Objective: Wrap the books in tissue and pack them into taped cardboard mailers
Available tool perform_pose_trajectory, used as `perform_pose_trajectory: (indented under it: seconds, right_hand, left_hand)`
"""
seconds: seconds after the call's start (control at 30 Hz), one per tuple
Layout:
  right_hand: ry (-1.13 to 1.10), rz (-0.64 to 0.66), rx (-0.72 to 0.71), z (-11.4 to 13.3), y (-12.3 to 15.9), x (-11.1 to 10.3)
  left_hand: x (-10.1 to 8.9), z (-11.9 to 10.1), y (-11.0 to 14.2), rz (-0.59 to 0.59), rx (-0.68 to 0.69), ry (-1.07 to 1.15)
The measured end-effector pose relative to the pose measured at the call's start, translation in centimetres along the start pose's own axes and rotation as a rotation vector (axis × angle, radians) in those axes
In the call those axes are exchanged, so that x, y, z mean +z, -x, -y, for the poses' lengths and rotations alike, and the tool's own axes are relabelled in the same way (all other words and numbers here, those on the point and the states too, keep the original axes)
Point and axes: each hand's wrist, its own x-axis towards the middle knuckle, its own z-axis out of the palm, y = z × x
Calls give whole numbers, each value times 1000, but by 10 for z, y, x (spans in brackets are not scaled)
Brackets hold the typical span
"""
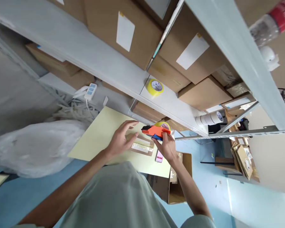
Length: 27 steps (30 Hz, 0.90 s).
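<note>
Right hand (pixel 167 148) is closed round an orange-and-blue tape dispenser (pixel 154 131), yellow tape roll (pixel 163 125) loaded in it, black end pointing toward the left hand (pixel 122 139). Dispenser is raised above the counter (pixel 117 126), a pale yellow top. Left hand part open, thumb and fingers apart, holding nothing; it's just beside the left end of the package.

Package (pixel 142 146): flat, brown, white label area, shiny tape across it, lying on the counter between the two hands. Phone (pixel 159 156), pinkish screen lit, on the counter near the right hand, to the right of the package.

Open cardboard box (pixel 161 189) below the counter's right end, taped items inside. Shelf (pixel 121 74) beyond the counter: second yellow roll (pixel 155 87) lying flat near its edge, row of white rolls (pixel 209 118) further right, cartons (pixel 190 53) with white labels behind. Power strip (pixel 90 91), white with blue sockets, left of the counter's far corner. Big clear plastic bag (pixel 38 148), left of the counter. Floor (pixel 204 177) blue.
</note>
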Motion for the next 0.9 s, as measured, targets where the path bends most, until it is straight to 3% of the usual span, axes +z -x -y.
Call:
perform_pose_trajectory:
  seconds: [0.23, 0.5, 0.63, 0.73, 0.9]
  right_hand:
    - [-11, 89, -86, 33, 15, -9]
    - [-31, 266, -139, 47, 19, -16]
    - [-43, 327, -163, 51, 20, -17]
    - [-45, 389, -114, 55, 22, -17]
    - [-79, 564, 122, 71, 15, -17]
  left_hand:
    - [-18, 2, 19, 33, -3, 33]
    - [-37, 23, 20, 313, -170, 181]
    - [-41, 27, 25, 351, -216, 245]
    - [-40, 32, 31, 320, -272, 295]
    - [-31, 46, 45, 288, -440, 328]
